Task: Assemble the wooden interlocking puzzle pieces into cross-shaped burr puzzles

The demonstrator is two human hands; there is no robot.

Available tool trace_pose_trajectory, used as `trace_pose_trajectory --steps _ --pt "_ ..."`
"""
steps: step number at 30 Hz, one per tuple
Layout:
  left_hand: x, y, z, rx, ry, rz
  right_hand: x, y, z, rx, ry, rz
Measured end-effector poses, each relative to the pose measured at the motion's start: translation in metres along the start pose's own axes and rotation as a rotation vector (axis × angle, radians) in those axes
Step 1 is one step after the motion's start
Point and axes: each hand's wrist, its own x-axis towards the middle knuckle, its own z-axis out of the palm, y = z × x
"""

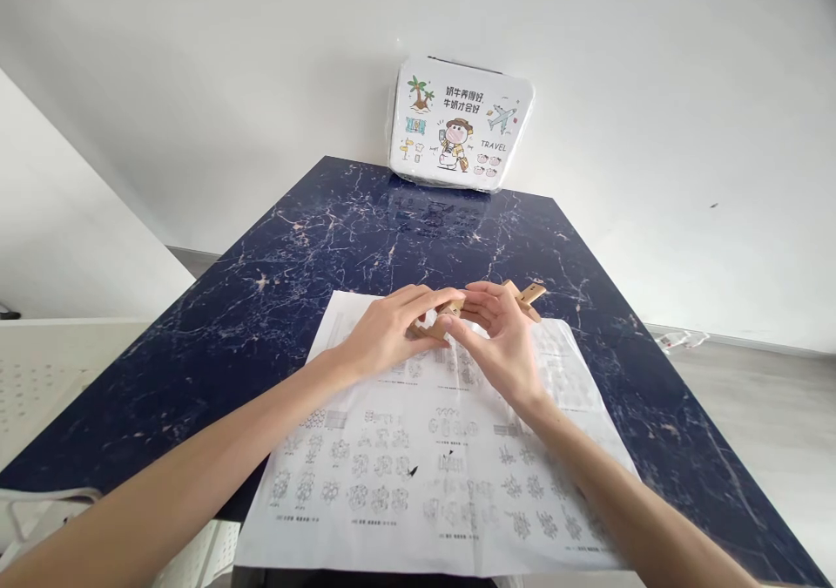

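My left hand [392, 331] and my right hand [500, 344] meet above the printed sheet, fingers curled in toward each other. Both are closed on small light-brown wooden puzzle pieces [452, 309], with the right thumb pressing on the near side. The fingers cover much of these pieces, so how they fit together is hidden. Just beyond my right hand lie more wooden puzzle pieces [530, 294], some with dark slots or marks, partly hidden by its knuckles. Under both hands spreads the white sheet [392, 536], creased and printed with rows of assembly drawings.
A dark blue marbled table [313, 239] carries the sheet. At its far end, a white case with cartoon prints [461, 126] leans against the wall in clear plastic. White perforated chair seats [45, 379] stand at the left. Small dark scraps [413, 471] lie on the sheet.
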Motion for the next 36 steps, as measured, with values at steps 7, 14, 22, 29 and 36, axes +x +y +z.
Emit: trace_pose_trajectory --steps 7,14,22,29,36 --pt "0.002 0.002 -0.006 -0.05 -0.153 -0.084 0.003 0.004 -0.005 -0.06 -0.088 0.073" --pt "0.008 0.017 -0.005 -0.367 -0.103 -0.269 0.005 0.007 -0.008 -0.075 -0.091 0.081" --pt "0.012 0.014 -0.006 -0.758 0.096 -0.548 0.009 0.016 -0.004 -0.07 -0.07 0.078" --pt "0.014 0.015 -0.008 -0.814 0.151 -0.599 0.006 0.015 -0.002 -0.141 -0.12 0.044" --pt "0.013 0.022 -0.008 -0.892 0.03 -0.583 0.004 0.015 -0.002 -0.104 -0.157 -0.073"
